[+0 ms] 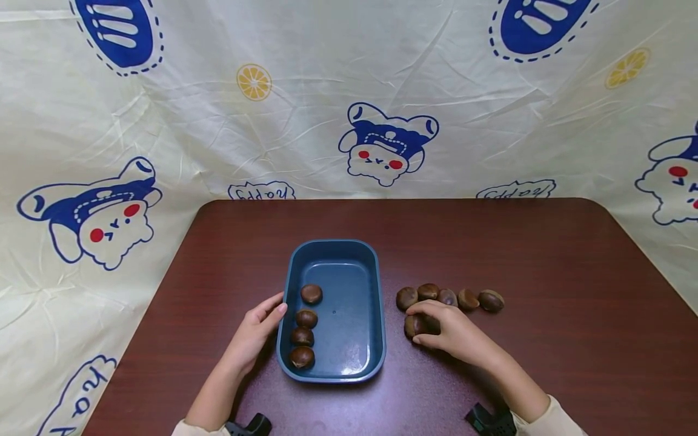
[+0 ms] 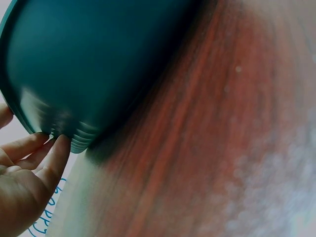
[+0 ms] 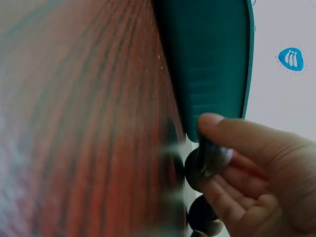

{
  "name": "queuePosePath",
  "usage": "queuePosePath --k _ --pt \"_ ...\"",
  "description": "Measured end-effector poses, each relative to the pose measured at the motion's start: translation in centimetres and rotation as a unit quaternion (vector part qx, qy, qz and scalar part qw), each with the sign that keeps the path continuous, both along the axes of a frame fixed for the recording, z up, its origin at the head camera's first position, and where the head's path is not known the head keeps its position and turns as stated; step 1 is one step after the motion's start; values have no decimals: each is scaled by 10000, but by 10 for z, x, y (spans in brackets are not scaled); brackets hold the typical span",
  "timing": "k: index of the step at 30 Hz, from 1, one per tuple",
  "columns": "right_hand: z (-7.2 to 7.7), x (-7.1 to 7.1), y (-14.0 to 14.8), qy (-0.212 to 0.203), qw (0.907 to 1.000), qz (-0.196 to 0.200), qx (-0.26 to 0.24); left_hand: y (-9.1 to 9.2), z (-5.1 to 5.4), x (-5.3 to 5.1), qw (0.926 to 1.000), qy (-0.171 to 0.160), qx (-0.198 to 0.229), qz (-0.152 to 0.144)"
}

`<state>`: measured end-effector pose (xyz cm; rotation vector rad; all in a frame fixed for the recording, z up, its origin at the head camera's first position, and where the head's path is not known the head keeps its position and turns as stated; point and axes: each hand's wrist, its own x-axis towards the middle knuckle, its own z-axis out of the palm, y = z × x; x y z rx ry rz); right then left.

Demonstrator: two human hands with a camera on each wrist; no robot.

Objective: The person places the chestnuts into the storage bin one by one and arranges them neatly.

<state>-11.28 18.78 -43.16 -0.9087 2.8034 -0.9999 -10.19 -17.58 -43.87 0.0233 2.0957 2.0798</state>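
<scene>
A blue rectangular tray stands on the table, with several brown chestnuts in a column along its left side. My left hand rests its fingertips against the tray's outer left wall; the left wrist view shows these fingers fairly straight on the wall. To the tray's right, my right hand pinches a chestnut between thumb and fingers. The right wrist view shows that chestnut close to the thumb, partly covered by the fingers. Just behind this hand lies a row of chestnuts.
The dark red-brown table has rounded far corners. Beyond it hangs a pale cloth printed with blue cartoon figures and orange slices. A black wrist device sits on the right wrist, another on the left.
</scene>
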Motion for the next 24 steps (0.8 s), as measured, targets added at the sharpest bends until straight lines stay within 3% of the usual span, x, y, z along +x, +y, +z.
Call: queuePosePath --k 8,15,24 --pt "10 1 -2 -75 9995 -165 -255 0 -1 -1 10000 -3 -95 27" --pt "19 -6 -9 413 9984 -135 -374 0 0 0 9999 1 -108 17" --pt "38 -18 -20 227 9978 -158 -596 0 0 -1 9999 -20 -102 18"
